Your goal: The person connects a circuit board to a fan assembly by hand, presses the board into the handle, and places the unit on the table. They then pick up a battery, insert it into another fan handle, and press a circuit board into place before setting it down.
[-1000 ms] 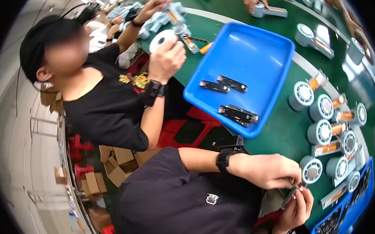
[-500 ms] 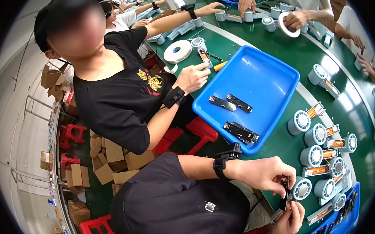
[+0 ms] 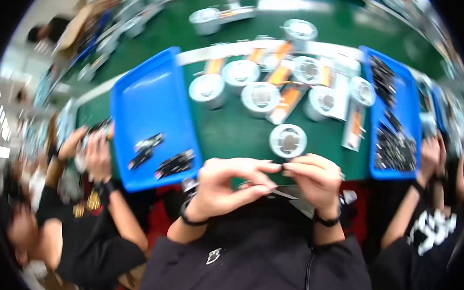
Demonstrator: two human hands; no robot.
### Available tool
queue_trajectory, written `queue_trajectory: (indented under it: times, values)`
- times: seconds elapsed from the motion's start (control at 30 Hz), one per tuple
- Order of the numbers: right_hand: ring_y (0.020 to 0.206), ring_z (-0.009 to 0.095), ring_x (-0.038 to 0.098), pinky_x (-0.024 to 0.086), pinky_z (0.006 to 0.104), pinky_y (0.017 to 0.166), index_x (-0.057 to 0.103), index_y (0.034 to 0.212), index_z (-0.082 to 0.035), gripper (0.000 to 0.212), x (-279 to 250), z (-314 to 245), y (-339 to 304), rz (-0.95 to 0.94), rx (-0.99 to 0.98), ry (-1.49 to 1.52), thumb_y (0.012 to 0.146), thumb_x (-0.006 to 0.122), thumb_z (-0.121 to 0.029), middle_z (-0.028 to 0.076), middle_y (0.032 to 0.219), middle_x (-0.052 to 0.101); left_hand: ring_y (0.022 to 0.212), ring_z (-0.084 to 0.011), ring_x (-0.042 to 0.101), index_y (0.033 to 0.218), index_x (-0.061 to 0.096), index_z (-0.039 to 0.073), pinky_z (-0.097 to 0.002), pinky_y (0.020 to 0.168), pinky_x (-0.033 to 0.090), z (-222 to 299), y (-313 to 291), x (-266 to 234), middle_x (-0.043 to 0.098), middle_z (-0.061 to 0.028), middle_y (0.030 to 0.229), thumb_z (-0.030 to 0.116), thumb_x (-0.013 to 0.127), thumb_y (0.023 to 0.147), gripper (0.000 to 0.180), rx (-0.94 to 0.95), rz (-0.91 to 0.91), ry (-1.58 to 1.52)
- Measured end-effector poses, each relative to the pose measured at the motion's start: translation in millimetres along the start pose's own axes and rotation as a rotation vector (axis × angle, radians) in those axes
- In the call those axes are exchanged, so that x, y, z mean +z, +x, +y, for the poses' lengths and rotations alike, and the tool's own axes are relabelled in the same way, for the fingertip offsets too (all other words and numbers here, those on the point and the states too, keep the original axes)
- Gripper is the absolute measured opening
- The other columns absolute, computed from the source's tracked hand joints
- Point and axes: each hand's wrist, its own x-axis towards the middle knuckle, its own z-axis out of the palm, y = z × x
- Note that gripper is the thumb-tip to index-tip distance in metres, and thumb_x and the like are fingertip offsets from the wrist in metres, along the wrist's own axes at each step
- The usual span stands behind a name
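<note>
My left hand (image 3: 232, 184) and my right hand (image 3: 316, 181) meet in front of my chest, fingers closed in pinches. A small dark end of the narrow black circuit board (image 3: 282, 168) shows between the fingertips; the left hand holds it. What the right fingers pinch is hidden and blurred. Just beyond the fingertips is the round grilled head of a light-blue handheld fan (image 3: 288, 141). Several similar fans (image 3: 260, 98) with open handles and orange parts lie further off on the green table (image 3: 222, 131).
A blue tray (image 3: 155, 107) with a few black boards stands at left; another blue tray (image 3: 393, 173) heaped with black parts stands at right. Co-workers sit on both sides, one person's hands (image 3: 97, 156) beside the left tray, another's (image 3: 430, 158) beside the right tray.
My head has turned right, bringing the fans and right tray to the middle and right of the view. My hands stay close together; the board, plain before, is now mostly hidden.
</note>
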Motion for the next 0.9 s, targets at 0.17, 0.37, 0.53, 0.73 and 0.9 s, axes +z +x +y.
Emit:
queue_trajectory:
  times: [0.17, 0.37, 0.53, 0.73, 0.9]
  values:
    - [0.080, 0.027, 0.074, 0.058, 0.0344, 0.067, 0.078, 0.099, -0.007, 0.017, 8, 10, -7, 0.100, 0.004, 0.090, 0.082, 0.080, -0.008, 0.008, 0.092, 0.075, 0.084, -0.0226, 0.067, 0.118, 0.058, -0.003, -0.0401, 0.092, 0.058, -22, -14, 14, 0.059, -0.0132, 0.098, -0.002, 0.054, 0.101, 0.018, -0.052, 0.024, 0.000]
    - [0.075, 0.028, 0.072, 0.058, 0.0347, 0.063, 0.075, 0.094, -0.005, 0.013, 13, -1, -8, 0.095, -0.098, -0.027, 0.081, 0.075, -0.001, 0.008, 0.093, 0.074, 0.090, -0.0207, 0.056, 0.144, 0.052, -0.004, -0.0302, 0.086, 0.048, -30, -18, 31, 0.055, -0.0117, 0.110, -0.009, 0.053, 0.094, 0.049, -0.150, -0.081, 0.378]
    - [0.073, 0.027, 0.071, 0.057, 0.0354, 0.062, 0.074, 0.091, -0.005, 0.015, -2, 3, -11, 0.128, -0.127, -0.038, 0.077, 0.076, -0.001, 0.009, 0.092, 0.074, 0.093, -0.0230, 0.054, 0.147, 0.051, -0.003, -0.0305, 0.089, 0.045, -5, -12, 50, 0.047, -0.0141, 0.119, -0.010, 0.053, 0.094, 0.054, -0.159, -0.107, 0.402]
    - [0.063, 0.024, 0.067, 0.052, 0.0334, 0.054, 0.076, 0.094, -0.003, 0.024, -8, 17, -10, 0.089, -0.088, 0.083, 0.072, 0.081, 0.003, 0.010, 0.086, 0.073, 0.096, -0.0177, 0.058, 0.157, 0.039, -0.002, -0.0270, 0.084, 0.050, -23, -7, 47, 0.044, -0.0114, 0.124, -0.015, 0.058, 0.089, 0.072, -0.258, -0.153, 0.176]
    - [0.059, 0.021, 0.063, 0.048, 0.0303, 0.050, 0.077, 0.097, 0.000, 0.028, 0, 22, -3, 0.055, -0.109, 0.016, 0.070, 0.083, 0.002, 0.011, 0.085, 0.072, 0.100, -0.0184, 0.063, 0.143, 0.051, -0.002, -0.0302, 0.088, 0.056, -23, -13, 60, 0.045, -0.0113, 0.124, -0.012, 0.070, 0.089, 0.058, -0.399, 0.185, -0.347]
